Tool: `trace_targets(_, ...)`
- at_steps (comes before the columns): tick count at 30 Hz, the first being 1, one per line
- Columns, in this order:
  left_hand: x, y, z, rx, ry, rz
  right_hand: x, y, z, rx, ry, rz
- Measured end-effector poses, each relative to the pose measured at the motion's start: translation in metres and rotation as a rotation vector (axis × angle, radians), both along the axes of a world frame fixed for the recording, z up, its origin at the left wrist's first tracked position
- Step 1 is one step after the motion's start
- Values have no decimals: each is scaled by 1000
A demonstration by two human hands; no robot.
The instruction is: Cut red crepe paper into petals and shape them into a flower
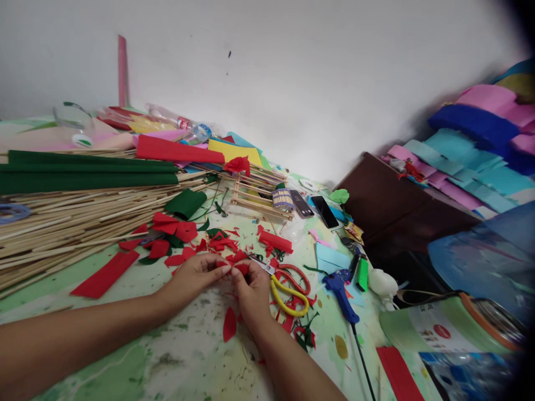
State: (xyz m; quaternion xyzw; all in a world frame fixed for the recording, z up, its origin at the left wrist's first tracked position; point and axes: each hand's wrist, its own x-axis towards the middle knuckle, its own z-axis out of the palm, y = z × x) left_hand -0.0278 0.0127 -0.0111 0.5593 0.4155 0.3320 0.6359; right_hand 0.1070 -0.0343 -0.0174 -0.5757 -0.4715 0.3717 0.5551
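Close together over the table's middle, my left hand and my right hand pinch a small red felt or paper piece between thumbs and fingers. Much of that piece is hidden by the fingers. Just right of my right hand lie scissors with one yellow and one orange handle, their blades pointing toward the hand. Red cut petals and scraps surround both hands. A single red petal rests below them. To the left is a red strip.
Bundled thin sticks and dark green rolls fill the left. A stick frame with a red flower stands behind, near two phones. On the right are a blue glue gun with its cord and a green jar.
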Motion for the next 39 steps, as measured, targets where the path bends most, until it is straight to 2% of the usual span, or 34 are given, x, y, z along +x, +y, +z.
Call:
trace_targets(12,1,0,-4,-165,-158,-12,2,0,-2,-2,-1,32)
trace_targets(28,3,3,-3,-159,-172,30,2,-1,-2,-4,38,46)
trace_targets(33,5,4,-4,-187,-215,89,1,-1,0,-30,35,45)
trace_targets(39,4,2,-4,-191,-222,59,2,-1,-2,-35,55,50)
